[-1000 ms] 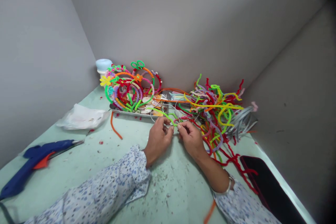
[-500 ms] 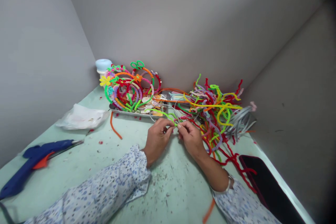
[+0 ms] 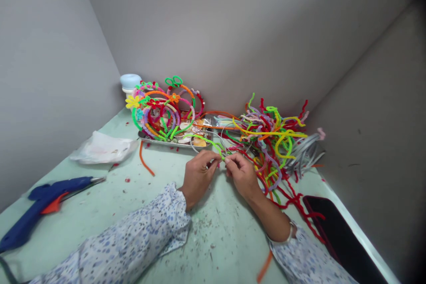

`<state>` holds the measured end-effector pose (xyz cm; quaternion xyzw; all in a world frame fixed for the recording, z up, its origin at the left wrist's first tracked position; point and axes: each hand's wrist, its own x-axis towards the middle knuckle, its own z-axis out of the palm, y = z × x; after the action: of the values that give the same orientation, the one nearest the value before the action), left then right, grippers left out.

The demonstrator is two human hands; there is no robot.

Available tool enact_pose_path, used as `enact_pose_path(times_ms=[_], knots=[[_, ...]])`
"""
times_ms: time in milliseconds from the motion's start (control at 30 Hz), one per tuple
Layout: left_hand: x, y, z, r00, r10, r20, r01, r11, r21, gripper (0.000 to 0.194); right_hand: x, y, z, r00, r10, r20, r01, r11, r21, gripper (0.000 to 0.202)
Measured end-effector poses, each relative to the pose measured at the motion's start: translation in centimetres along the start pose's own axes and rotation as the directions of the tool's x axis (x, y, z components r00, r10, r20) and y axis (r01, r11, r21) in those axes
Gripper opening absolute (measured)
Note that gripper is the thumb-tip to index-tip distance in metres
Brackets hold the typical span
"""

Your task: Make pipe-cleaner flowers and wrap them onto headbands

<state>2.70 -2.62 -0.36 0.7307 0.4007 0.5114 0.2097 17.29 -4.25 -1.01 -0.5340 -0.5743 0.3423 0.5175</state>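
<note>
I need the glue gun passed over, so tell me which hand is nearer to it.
Left. The left hand is at the table's middle, with the blue glue gun lying well off to its left. The right hand sits farther away, beyond the left hand.

The tray (image 3: 156,141) lies at the rear of the table (image 3: 213,239), against the wall, with the finished headbands (image 3: 159,108) in it. The loose pipe cleaner pile (image 3: 273,135) lies right of the tray. The left hand (image 3: 199,176) and right hand (image 3: 242,175) meet in front of both. The glue gun (image 3: 43,204) lies far left, the plastic bag (image 3: 101,147) behind it. The phone (image 3: 336,233) lies at the right edge.
</note>
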Motion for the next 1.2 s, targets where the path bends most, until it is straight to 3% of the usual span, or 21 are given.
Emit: enact_pose_path(times_ms=[1200], knots=[[-0.16,-0.23,-0.34,0.988,0.146,0.045,-0.152,0.975,0.162,0.018,-0.02,-0.24,-0.06,0.999,-0.035,-0.008,0.035,0.999,0.016,0.017]])
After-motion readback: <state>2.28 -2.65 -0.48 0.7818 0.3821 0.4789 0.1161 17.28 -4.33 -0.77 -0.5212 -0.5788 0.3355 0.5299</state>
